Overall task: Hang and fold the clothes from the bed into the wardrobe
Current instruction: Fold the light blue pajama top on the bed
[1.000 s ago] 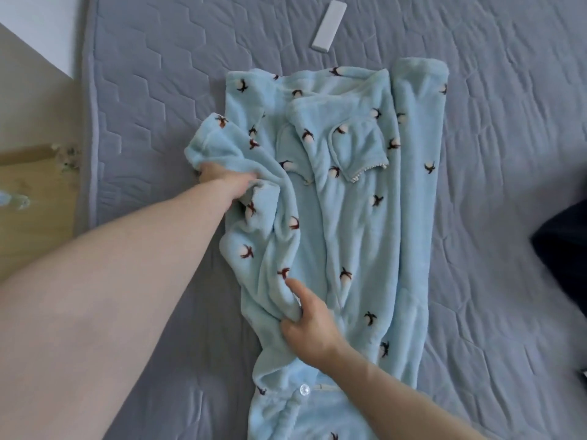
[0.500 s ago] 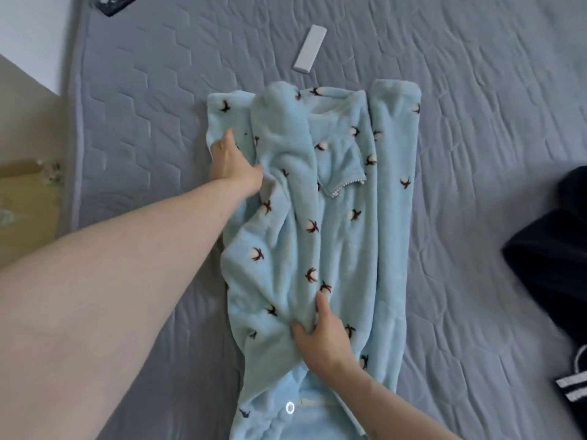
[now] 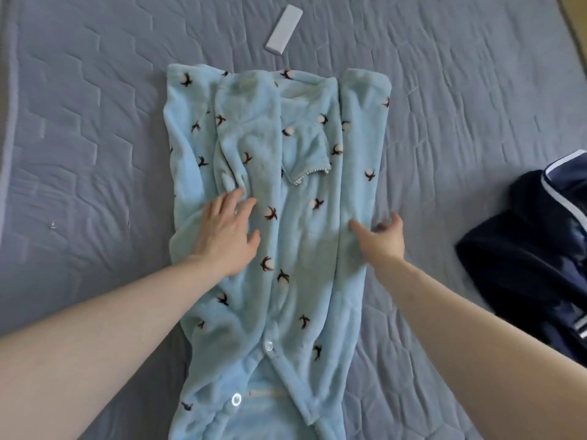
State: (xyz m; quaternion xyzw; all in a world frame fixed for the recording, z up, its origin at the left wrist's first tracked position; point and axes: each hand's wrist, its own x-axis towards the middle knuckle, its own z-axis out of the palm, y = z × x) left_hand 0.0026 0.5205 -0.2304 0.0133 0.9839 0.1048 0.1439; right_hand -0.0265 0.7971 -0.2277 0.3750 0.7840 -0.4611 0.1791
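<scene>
A light blue fleece pyjama top (image 3: 305, 236) with small dark and white flower prints lies lengthwise on the grey quilted bed (image 3: 95, 154), both sleeves folded in over the body. My left hand (image 3: 227, 236) lies flat on its left half, fingers spread and pressing the folded sleeve down. My right hand (image 3: 381, 241) holds the garment's right folded edge, thumb on top and fingers curled round the edge.
A small white rectangular remote (image 3: 283, 33) lies on the bed beyond the collar. A dark navy garment with white stripes (image 3: 536, 265) is heaped at the right. The bed's left edge shows at the far left.
The left sleeve has been folded across onto the body. My left hand slid down from the shoulder to the middle and flattened. My right hand moved from the centre to the right edge.
</scene>
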